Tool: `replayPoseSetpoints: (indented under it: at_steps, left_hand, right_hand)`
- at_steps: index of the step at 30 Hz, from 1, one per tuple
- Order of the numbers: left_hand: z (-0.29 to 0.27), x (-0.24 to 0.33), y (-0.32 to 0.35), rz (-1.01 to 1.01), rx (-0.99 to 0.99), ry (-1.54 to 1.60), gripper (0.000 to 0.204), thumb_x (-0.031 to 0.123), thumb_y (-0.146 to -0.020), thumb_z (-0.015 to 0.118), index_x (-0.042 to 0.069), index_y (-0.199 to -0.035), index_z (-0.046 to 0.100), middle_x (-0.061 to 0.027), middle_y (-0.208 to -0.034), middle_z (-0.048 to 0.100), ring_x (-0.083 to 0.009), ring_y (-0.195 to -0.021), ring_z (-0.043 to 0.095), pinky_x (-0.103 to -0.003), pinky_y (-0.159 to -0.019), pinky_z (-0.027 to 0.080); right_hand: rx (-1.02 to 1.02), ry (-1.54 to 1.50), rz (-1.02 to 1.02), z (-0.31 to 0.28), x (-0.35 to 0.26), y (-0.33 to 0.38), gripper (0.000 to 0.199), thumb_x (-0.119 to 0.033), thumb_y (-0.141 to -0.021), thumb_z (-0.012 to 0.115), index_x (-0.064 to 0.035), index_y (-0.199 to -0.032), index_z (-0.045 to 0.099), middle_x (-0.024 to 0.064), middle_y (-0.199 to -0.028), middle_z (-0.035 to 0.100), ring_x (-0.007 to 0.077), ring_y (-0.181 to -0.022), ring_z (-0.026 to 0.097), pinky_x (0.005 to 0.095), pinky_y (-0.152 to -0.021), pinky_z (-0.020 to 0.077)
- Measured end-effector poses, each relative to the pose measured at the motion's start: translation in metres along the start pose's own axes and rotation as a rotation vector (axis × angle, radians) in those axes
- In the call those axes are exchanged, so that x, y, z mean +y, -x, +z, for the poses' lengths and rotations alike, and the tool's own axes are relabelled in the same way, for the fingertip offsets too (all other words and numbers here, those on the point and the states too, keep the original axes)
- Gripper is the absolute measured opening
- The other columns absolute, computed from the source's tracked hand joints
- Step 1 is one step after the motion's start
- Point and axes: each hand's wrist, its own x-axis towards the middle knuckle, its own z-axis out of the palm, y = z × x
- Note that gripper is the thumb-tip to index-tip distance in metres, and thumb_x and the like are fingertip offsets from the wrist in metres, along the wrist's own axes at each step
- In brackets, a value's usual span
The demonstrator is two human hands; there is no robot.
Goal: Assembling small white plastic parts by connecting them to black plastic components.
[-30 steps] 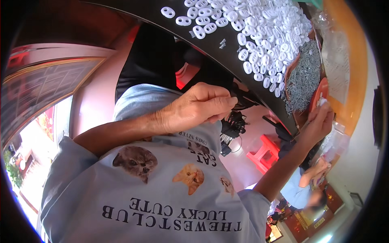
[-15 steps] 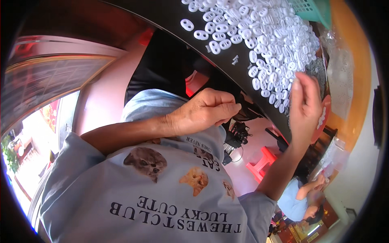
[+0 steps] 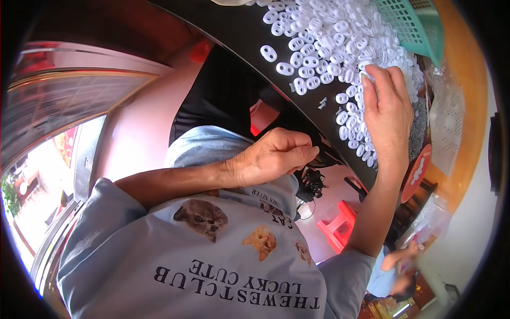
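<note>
A heap of white plastic oval pieces with two holes each (image 3: 329,32) lies on the dark tabletop (image 3: 239,34). My right hand (image 3: 391,111) is over the heap's right side, thumb and fingertips closed on a white oval piece (image 3: 365,76). Low in front of my body, off the table's edge, my left hand (image 3: 279,155) is curled into a fist with the thumb pressed on the index finger. Whatever it may hold is hidden. A few small metal screws (image 3: 322,103) lie on the table beside the loose ovals.
A green plastic basket (image 3: 411,29) stands at the heap's far right. Clear plastic wrapping (image 3: 446,111) and a round red dish (image 3: 417,173) with white pieces are on the right. A red stool (image 3: 340,226) is on the floor. Another person (image 3: 385,274) sits at lower right.
My right hand has moved up and left onto the heap, its fingers closing on a white oval piece. The left fist stays nearly in place. The whole view has shifted slightly.
</note>
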Motion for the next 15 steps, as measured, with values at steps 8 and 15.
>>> replayPoseSetpoints:
  at_steps: [8, 15]
  left_hand:
    - [-0.006, 0.004, -0.001, 0.019, 0.008, -0.002, 0.035, 0.021, -0.099, 0.051, 0.004, -0.068, 0.048, 0.0042, -0.06, 0.042, -0.0046, -0.058, 0.038, -0.025, -0.052, 0.033]
    - [-0.008, 0.007, 0.0, 0.032, 0.009, -0.016, 0.035, 0.021, -0.099, 0.051, 0.003, -0.069, 0.05, 0.0037, -0.06, 0.042, -0.0049, -0.057, 0.038, -0.025, -0.052, 0.034]
  right_hand:
    - [-0.037, -0.114, -0.055, 0.0, -0.008, -0.013, 0.018, -0.011, -0.088, 0.06, -0.0093, -0.106, 0.061, 0.0086, -0.096, 0.057, 0.0316, -0.078, 0.06, 0.041, -0.069, 0.0482]
    - [-0.132, 0.016, -0.014, -0.002, -0.002, -0.016, 0.023, -0.01, -0.089, 0.058, -0.0079, -0.112, 0.059, 0.0118, -0.097, 0.055, 0.0337, -0.083, 0.059, 0.0416, -0.072, 0.0468]
